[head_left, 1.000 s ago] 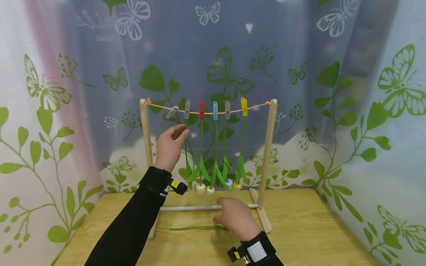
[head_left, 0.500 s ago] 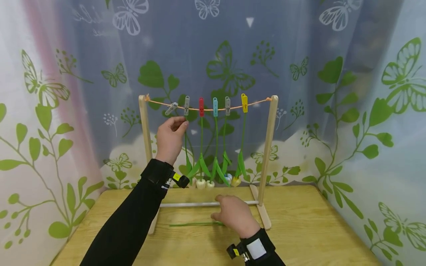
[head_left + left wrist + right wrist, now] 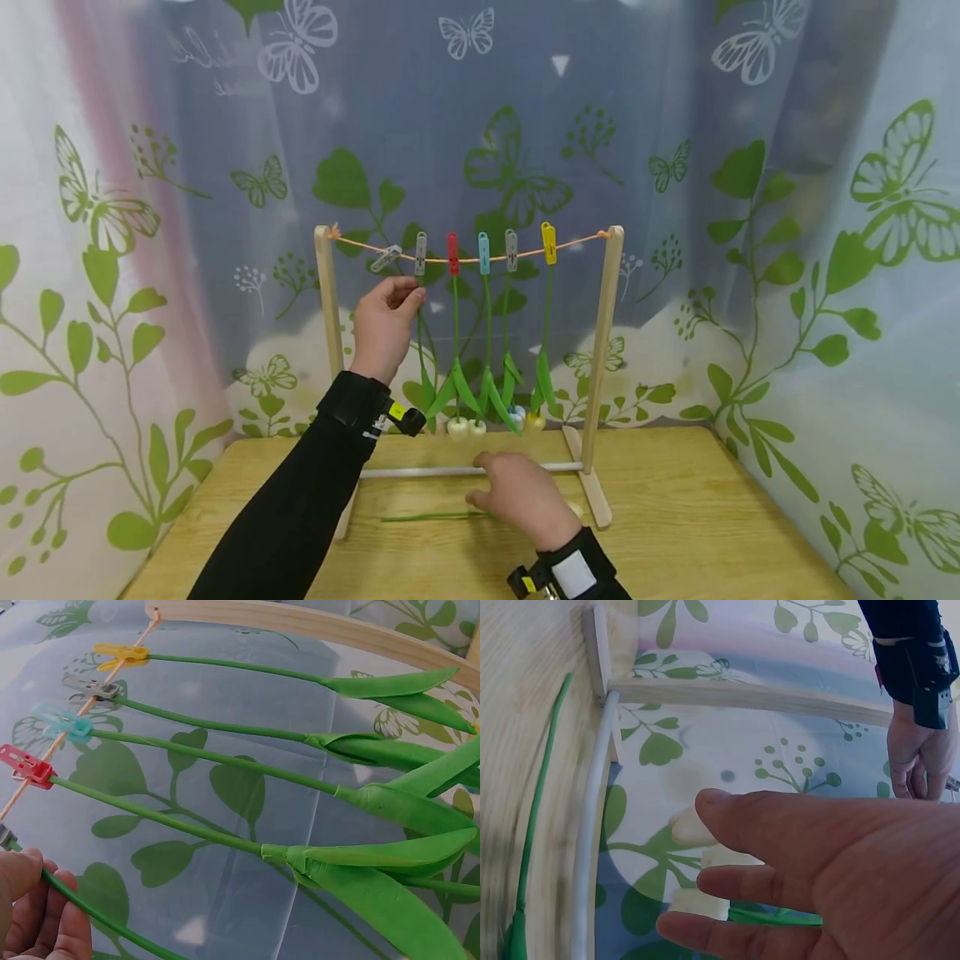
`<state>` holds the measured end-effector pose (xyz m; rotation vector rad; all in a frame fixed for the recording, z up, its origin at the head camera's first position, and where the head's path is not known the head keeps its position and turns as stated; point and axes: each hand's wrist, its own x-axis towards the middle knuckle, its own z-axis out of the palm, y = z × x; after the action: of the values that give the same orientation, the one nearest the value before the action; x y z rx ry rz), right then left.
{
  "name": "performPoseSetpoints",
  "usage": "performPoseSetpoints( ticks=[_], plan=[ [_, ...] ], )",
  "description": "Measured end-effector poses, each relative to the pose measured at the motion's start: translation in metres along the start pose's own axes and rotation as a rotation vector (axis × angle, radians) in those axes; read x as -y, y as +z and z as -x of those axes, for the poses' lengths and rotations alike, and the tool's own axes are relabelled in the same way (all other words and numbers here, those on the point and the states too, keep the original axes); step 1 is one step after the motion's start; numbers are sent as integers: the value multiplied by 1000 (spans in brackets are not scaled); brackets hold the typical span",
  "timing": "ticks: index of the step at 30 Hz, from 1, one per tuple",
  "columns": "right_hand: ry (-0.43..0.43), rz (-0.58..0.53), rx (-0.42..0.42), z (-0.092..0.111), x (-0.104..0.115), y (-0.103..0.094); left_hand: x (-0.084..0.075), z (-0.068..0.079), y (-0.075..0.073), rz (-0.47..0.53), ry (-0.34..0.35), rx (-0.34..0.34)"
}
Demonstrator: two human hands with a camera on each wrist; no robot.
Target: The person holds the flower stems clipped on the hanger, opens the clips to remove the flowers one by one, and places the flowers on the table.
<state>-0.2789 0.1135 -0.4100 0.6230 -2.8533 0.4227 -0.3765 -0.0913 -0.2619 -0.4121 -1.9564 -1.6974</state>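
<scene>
My left hand (image 3: 384, 321) pinches the green stem (image 3: 97, 916) of an artificial tulip just under a grey clothespin (image 3: 421, 254) on the orange string. To the right hang more tulips, heads down, from a red clothespin (image 3: 453, 254), a light blue one, another grey one and a yellow clothespin (image 3: 549, 243). An unloaded grey clothespin (image 3: 387, 258) sits tilted at the far left. My right hand (image 3: 525, 500) hovers low in front of the rack, fingers extended and holding nothing. Partly hidden beneath it in the head view, another tulip (image 3: 427, 517) lies on the table.
Two wooden posts (image 3: 603, 350) carry the string (image 3: 577, 242). A white rod (image 3: 420, 472) joins the posts low down, above the wooden table (image 3: 675, 517). Patterned curtains (image 3: 810, 333) enclose the back and sides.
The right hand has drifted slightly left, and a pale bloom of the lying tulip now shows beside its wrist. The left hand stays at the stem below the grey clothespin.
</scene>
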Motion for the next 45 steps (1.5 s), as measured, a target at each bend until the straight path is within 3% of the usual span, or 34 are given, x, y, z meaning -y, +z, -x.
performPoseSetpoints(
  ticks=[16, 22, 26, 30, 37, 45],
  plan=[
    [-12, -48, -81, -7, 12, -6, -11, -11, 11, 17, 12, 30],
    [-5, -73, -101, -11, 13, -23, -11, -8, 13, 21, 23, 45],
    [-34, -25, -151, -20, 13, -51, -10, -7, 9, 26, 28, 46],
    [-73, 32, -206, -36, 19, -93, -8, -7, 3, 6, 25, 38],
    [-194, 208, -287, -65, 46, -162, -7, -7, -3, 8, 22, 28],
    [-286, 201, -312, -91, 74, -211, 4, 3, -8, 9, -25, 27]
  ],
)
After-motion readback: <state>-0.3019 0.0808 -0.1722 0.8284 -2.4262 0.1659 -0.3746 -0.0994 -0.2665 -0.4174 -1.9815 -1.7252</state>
